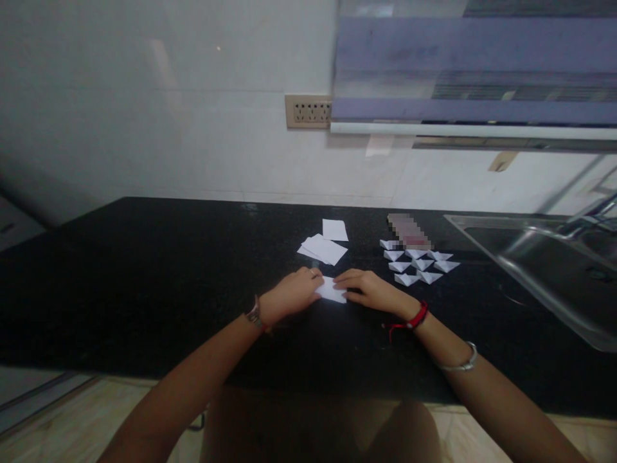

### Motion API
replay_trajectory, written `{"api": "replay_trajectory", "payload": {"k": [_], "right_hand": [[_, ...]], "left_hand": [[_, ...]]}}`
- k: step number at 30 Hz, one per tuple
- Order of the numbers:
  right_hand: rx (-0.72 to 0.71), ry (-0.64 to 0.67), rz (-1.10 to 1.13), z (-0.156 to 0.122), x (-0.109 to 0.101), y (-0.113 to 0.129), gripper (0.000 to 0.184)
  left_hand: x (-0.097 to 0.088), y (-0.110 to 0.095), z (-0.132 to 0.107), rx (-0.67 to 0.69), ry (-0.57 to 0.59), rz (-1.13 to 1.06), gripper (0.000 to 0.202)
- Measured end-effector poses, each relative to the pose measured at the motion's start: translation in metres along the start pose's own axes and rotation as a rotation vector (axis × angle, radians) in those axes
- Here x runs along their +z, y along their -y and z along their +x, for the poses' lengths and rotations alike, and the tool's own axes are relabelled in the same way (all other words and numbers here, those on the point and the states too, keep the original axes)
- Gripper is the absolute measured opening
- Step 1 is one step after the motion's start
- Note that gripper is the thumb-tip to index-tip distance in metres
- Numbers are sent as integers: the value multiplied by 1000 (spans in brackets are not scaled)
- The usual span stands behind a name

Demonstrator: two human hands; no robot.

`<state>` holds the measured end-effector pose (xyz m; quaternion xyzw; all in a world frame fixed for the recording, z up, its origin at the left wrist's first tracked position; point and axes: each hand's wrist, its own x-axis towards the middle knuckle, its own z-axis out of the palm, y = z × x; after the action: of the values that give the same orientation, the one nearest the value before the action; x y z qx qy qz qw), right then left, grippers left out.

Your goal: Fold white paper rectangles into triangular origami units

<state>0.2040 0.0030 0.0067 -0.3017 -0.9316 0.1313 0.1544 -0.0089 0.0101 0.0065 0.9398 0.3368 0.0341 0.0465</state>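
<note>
A small white piece of paper (331, 290) lies on the dark countertop between my hands. My left hand (295, 293) is closed on its left edge, with the thumb low and the fingers at the upper corner. From the other side, my right hand (370, 290) holds the right edge between thumb and fingers. Whether the paper is folded I cannot make out. Just beyond it lie several loose white sheets (328, 249), partly overlapping, and one separate sheet (335, 229) behind them. To the right of my right hand, several folded white paper pieces (422, 264) are set out in rough rows.
The black countertop (144, 289) runs along a tiled wall. A pixelated flat pinkish object (409, 230) lies behind the folded pieces. At the right is a metal sink (559, 283) with a faucet (590, 218). A socket panel (308, 112) is on the wall.
</note>
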Motion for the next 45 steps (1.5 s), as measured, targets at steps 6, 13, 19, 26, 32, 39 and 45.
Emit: {"api": "replay_trajectory", "payload": {"k": [6,13,19,26,32,39,45], "right_hand": [[-2,-4,36,-1,1,-5,27],[13,-18,51,-1,0,-5,27],[39,-21,37,0,2,-2,27],[205,-189,216,2,10,-3,28],[451,-277,378,5,19,-7,34],[475,-279,396,6,18,-6,25],[497,-249,391,5,20,-7,27]], "left_hand": [[2,4,3,12,-26,-65,25],[-2,8,4,69,6,-99,30],[-5,17,5,88,43,-190,31],[-3,23,7,92,3,-326,41],[-2,20,8,39,-28,-396,46],[-1,21,9,77,-34,-373,39],[3,27,11,-15,-47,-379,32]]}}
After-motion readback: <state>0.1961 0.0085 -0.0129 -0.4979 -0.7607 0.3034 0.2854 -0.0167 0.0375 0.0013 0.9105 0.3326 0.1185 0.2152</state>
